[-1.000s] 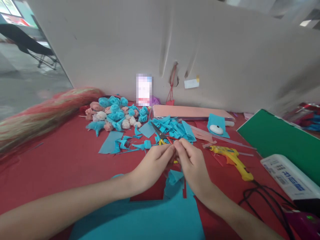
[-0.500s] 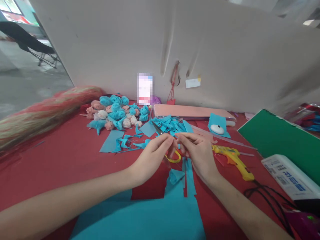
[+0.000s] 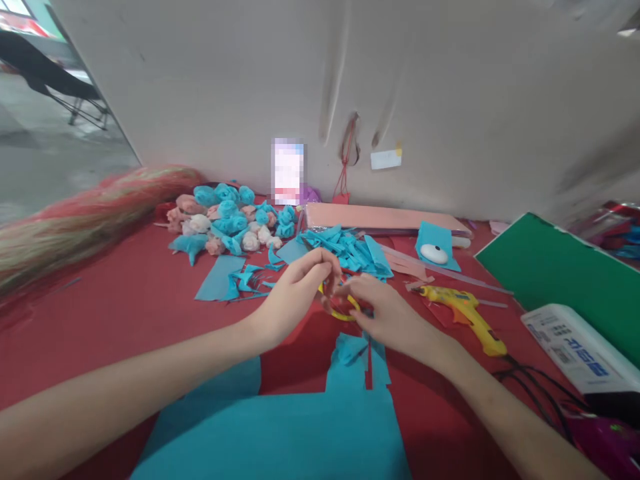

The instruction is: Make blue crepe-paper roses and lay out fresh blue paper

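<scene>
My left hand (image 3: pixel 307 283) hovers over the middle of the table, its thumb and fingertips pinched together; what they hold, if anything, is hidden. Close beside it, my right hand (image 3: pixel 383 307) reaches leftward with palm down. Its thumb and fingers are apart, and the fingertips are blurred near the left fingers. Scissors with yellow handles (image 3: pixel 344 316) show between and beneath both hands, partly covered by them. Whether the right hand touches them I cannot tell. Nearest to me lies a large blue crepe-paper sheet (image 3: pixel 280 427) with strips cut into its far edge.
Blue, pink and white paper flowers (image 3: pixel 227 223) are heaped at back left. Blue scraps (image 3: pixel 345 247) lie beyond the hands. A yellow glue gun (image 3: pixel 465 310) with a black cord lies at right, near a white box (image 3: pixel 575 350) and a green board (image 3: pixel 560 280).
My right hand has turned palm down and moved left and lower, over the scissors' handles. The left hand stays pinched, slightly higher. The view has shifted a little.
</scene>
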Demonstrator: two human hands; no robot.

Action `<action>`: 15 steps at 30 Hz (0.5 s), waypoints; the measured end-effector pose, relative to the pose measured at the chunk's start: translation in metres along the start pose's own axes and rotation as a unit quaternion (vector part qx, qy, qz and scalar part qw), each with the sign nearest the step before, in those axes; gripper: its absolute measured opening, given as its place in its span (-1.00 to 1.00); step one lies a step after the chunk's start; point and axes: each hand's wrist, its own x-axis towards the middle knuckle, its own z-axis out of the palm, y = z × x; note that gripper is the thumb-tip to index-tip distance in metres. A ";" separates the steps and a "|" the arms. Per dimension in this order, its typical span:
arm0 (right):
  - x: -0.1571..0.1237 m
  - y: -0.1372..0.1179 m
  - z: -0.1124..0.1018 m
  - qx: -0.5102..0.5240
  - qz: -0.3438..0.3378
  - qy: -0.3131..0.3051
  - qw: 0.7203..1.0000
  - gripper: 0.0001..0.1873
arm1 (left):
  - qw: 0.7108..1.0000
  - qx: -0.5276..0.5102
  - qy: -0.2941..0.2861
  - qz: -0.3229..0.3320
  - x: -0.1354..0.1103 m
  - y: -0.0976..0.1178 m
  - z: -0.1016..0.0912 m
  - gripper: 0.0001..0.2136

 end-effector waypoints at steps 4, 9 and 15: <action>-0.029 -0.002 -0.010 -0.021 0.010 -0.083 0.996 -0.59 | 1.000 -0.001 -0.008 -0.004 0.001 -0.003 0.001 -0.84; -0.036 0.003 -0.003 -0.028 0.024 -0.100 0.994 -0.66 | 1.000 0.007 -0.018 -0.013 0.001 -0.007 0.002 -0.83; -0.030 0.008 0.004 0.009 0.011 -0.074 0.997 -0.76 | 0.999 0.022 -0.021 -0.014 0.001 -0.006 0.002 -0.84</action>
